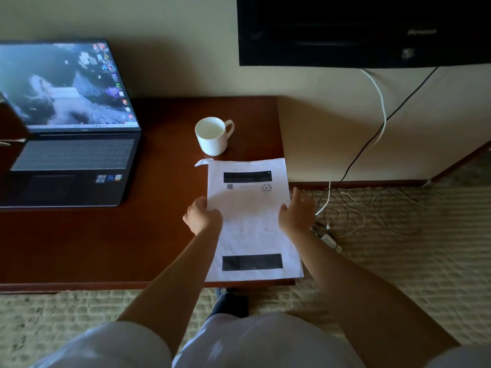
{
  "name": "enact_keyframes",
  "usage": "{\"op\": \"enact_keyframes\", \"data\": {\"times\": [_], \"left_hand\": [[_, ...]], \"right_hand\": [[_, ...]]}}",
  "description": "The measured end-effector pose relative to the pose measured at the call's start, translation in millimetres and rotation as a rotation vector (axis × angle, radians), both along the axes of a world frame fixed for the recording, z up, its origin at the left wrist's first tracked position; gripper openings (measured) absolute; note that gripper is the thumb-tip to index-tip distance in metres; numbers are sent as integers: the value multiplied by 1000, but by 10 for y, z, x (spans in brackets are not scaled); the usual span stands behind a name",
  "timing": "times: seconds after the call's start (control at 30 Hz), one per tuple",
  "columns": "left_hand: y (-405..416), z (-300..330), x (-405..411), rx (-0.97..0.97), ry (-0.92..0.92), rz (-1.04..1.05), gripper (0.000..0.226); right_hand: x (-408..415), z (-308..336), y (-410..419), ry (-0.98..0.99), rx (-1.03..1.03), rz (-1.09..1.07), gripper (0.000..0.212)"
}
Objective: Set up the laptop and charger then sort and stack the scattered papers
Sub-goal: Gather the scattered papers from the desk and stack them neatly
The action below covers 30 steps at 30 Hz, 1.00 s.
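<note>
Gripping the paper stack point(252, 221) at its left edge w/ curled left hand point(203, 217), right hand point(297, 212) lay loose-fingered on right edge, by the mug point(212, 135)

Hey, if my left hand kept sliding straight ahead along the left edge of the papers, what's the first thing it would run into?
Most likely the white mug. The left hand sits at the left edge of the paper stack, and the mug stands just beyond the stack's far left corner. Depth is hard to judge, so it might pass narrowly beside it.

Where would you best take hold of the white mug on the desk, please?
By its handle, coming in from the right. The white mug stands upright, handle pointing right and slightly back, with bare desk around it; the paper stack lies just in front.
</note>
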<state>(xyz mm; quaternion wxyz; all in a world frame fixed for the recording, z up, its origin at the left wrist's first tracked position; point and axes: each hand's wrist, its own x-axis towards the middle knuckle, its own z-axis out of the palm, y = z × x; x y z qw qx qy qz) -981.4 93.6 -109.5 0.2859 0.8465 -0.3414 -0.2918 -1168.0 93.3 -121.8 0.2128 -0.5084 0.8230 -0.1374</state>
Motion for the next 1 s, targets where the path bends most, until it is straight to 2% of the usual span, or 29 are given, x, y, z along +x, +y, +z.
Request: {"op": "enact_keyframes", "data": {"times": [0.13,0.23,0.33,0.63,0.73,0.87,1.0], "left_hand": [[-323,211,93,-21,-36,-11,39],[-640,306,193,-104,19,-66,42],[-1002,384,291,-139,84,-118,58],[-1799,229,605,-107,258,-355,79],[-1851,192,640,-103,299,-385,82],[-1929,205,603,-149,346,-403,81],[-2191,291,453,-206,367,-431,78]], "right_hand": [[170,244,-280,-66,-94,67,46],[397,402,-592,-305,-129,153,41],[645,551,-947,-472,-115,189,42],[1021,564,-1964,-411,-36,323,58],[1029,506,-2072,-457,-20,275,52],[934,526,-2169,-467,-173,175,36],[724,611,-2434,-446,-257,128,33]]}}
